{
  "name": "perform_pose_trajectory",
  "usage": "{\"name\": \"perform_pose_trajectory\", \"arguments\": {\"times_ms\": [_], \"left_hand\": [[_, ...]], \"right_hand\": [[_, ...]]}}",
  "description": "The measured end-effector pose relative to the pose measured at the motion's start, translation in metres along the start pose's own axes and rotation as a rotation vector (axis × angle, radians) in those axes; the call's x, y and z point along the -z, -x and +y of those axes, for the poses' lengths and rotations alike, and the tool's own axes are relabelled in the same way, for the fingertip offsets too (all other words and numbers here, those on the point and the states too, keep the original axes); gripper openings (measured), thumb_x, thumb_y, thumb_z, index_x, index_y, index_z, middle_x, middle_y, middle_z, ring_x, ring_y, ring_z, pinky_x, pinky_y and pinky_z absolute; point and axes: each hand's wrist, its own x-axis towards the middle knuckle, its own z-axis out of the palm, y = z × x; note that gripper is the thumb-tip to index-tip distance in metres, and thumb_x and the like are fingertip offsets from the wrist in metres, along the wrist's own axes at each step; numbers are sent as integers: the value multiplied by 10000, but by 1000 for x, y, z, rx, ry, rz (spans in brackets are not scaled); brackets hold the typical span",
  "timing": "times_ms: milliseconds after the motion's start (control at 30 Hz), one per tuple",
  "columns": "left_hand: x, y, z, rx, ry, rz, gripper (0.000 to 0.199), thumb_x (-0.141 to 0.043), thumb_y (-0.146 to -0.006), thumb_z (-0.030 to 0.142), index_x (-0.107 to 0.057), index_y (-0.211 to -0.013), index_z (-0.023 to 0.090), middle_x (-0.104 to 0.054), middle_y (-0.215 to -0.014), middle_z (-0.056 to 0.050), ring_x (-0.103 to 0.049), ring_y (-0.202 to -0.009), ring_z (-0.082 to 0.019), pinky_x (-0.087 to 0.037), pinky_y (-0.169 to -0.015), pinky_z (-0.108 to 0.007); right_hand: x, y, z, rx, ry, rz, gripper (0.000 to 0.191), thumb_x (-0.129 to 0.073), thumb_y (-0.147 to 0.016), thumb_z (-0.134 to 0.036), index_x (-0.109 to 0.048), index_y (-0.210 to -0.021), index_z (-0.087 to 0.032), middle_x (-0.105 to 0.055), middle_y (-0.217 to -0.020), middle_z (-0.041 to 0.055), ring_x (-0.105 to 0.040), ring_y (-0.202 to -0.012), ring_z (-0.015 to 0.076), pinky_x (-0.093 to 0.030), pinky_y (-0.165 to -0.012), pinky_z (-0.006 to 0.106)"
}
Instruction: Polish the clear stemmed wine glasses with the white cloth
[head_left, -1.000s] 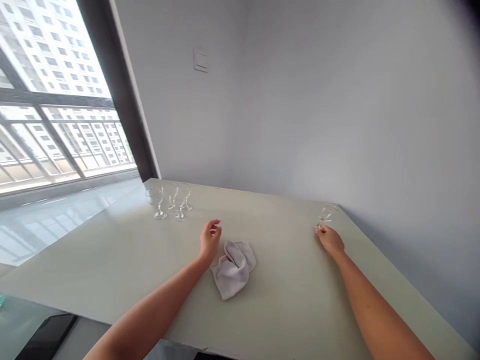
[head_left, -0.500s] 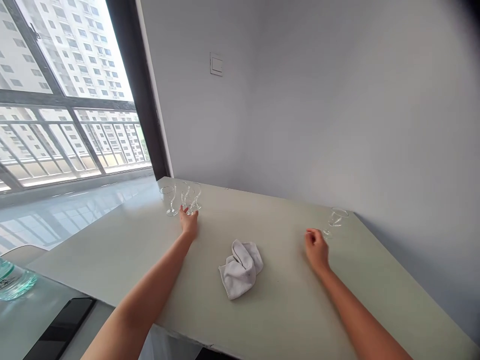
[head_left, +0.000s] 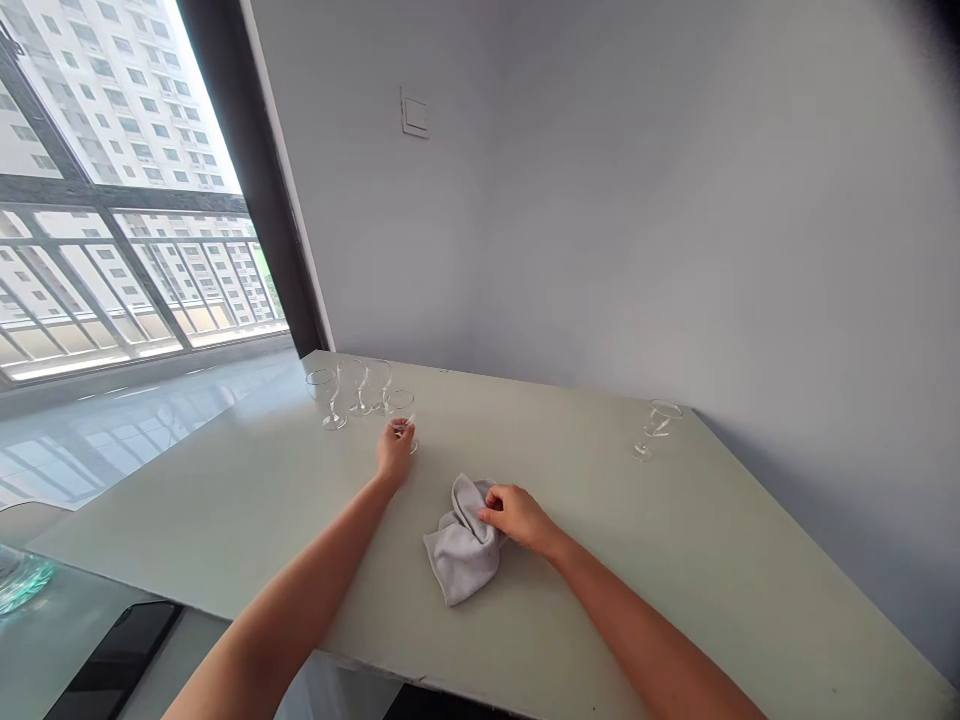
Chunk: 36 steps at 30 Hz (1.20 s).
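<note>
My left hand [head_left: 395, 449] is closed on a clear stemmed glass [head_left: 400, 402], whose bowl shows above the fingers. Behind it and to the left, three more stemmed glasses [head_left: 323, 392] stand upright near the table's far left corner. A crumpled pale grey cloth [head_left: 463, 560] lies at the middle of the table. My right hand [head_left: 517, 515] pinches the cloth's upper right part between thumb and fingers. One more stemmed glass [head_left: 661, 420] stands alone near the far right corner.
The pale table [head_left: 585, 620] meets a grey wall at the back. Beside it on the left, a lower surface holds a black phone [head_left: 116, 655] and a greenish clear container [head_left: 21, 580]. A window with railings is beyond, at the far left.
My right hand has moved left from beside the lone glass to the cloth and closed on it. My left hand has gripped a glass and drawn it rightward from the group. The view has shifted slightly.
</note>
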Motion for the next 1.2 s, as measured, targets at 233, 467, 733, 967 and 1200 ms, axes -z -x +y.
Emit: {"name": "perform_pose_trajectory", "arguments": {"times_ms": [233,467,733,967,1200], "left_hand": [[3,17,20,-111,-121,-54,232,-500,-736,369,-586,-887,217,-559,-698,-14,-530,-764,-184,-371,-653,-268],[-11,42,51,-255,-201,-231,220,-404,-811,334,-514,-978,242,-566,-680,15,-536,-678,-155,-356,-612,-248],[-41,72,54,-587,-419,-293,367,-353,-855,409,-413,-1133,178,-594,-787,-34,-560,-759,-189,-350,-742,-321],[-36,81,48,-758,-452,-284,432,-352,-875,376,-347,-1252,166,-609,-950,-96,-559,-879,-214,-322,-847,-352],[-23,81,50,-942,-545,-346,403,-370,-870,354,-424,-1235,191,-588,-905,-95,-535,-910,-228,-299,-878,-365]], "right_hand": [[36,-1,-13,30,-817,227,313,-565,-709,-471,-417,-655,-201,-388,-570,-63,-367,-512,81,-324,-486,208],[66,-6,-14,-212,-1008,420,297,-638,-634,-428,-431,-616,-215,-387,-507,-59,-366,-451,96,-344,-436,241],[80,2,-17,-218,-1153,602,223,-653,-642,-387,-516,-653,-212,-439,-491,-46,-425,-458,118,-386,-458,264],[61,7,-41,87,-946,70,467,-593,-724,-441,-550,-1138,-229,-602,-713,9,-566,-603,153,-476,-552,290],[37,-2,-14,76,-628,22,376,-682,-654,-397,-650,-987,-224,-646,-847,26,-597,-796,191,-465,-744,340]]}}
